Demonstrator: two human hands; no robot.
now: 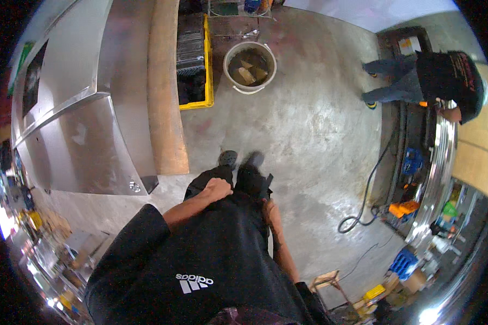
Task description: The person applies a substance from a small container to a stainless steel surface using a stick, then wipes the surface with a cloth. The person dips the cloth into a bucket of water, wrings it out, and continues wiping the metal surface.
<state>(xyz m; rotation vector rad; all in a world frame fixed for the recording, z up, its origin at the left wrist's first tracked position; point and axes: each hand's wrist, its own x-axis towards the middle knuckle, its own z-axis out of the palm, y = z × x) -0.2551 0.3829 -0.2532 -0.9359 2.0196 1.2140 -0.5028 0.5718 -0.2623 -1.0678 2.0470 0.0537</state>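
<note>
White bucket (248, 89) beside yellow crate (208, 81)

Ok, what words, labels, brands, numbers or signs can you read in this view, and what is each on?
Wearer's black shirt: white lettering and logo, legible but upside down here; I don't copy out printed words or brands.
Co-worker's shirt: reddish print, too small and blurred to read.
Steel unit: small mark near its lower corner, too small to read.
Elsewhere: nothing I can read.

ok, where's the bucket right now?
Head view, upper middle: the bucket stands on the floor, just right of the yellow crate and ahead of the wearer's shoes.
</note>
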